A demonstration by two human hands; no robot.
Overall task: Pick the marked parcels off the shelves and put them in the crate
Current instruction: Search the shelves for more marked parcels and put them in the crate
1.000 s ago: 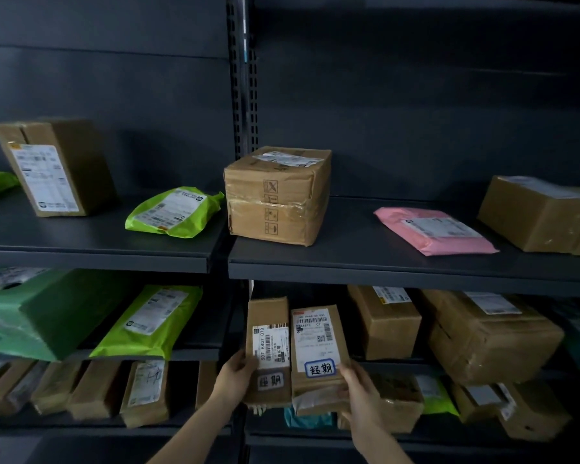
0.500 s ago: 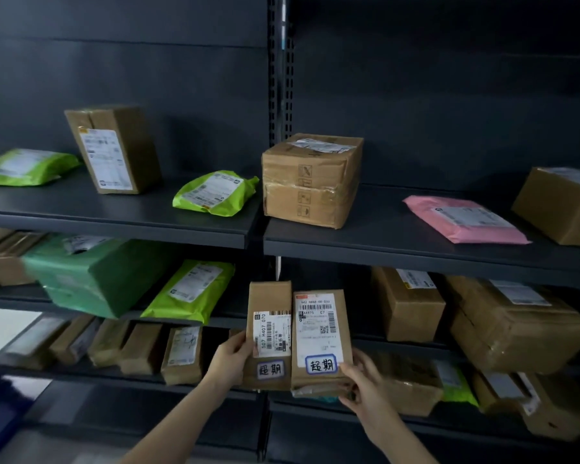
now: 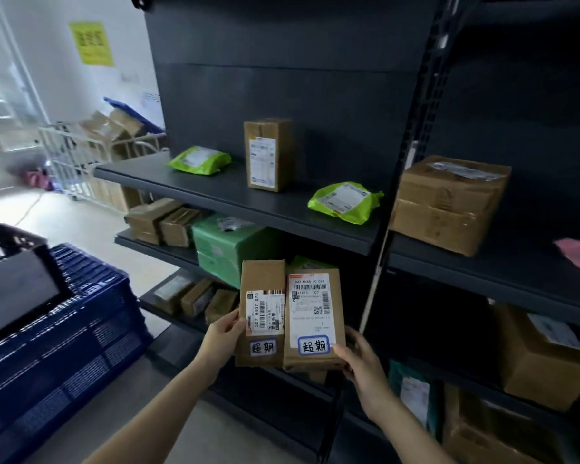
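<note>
Where the marked parcels are: lower centre of the frame, held upright side by side in front of the dark shelving [image 3: 282, 222], off the shelves and not yet in the crate.
Narrower parcel [image 3: 263, 313]: brown wrap, a blue-edged handwritten sticker at its lower end.
Broader parcel [image 3: 313, 319]: touches the narrower one's edge and overlaps it slightly, with the same kind of sticker.
Handling: both look small, light and fairly stiff. The creased paper should give grip but the glossy labels may be slick, so the lower corners and long edges seem the best hold.
Left hand [image 3: 223, 336]: clasps the narrower parcel's lower outer edge, thumb on the front, fingers hidden behind.
Right hand [image 3: 362, 360]: grasps the broader parcel's lower outer corner, thumb beside the sticker.
Arms: both forearms rise from the frame's bottom edge and converge on the pair.
Blue crate [image 3: 64, 329]: lower left of the frame, well apart from the parcels.
</note>
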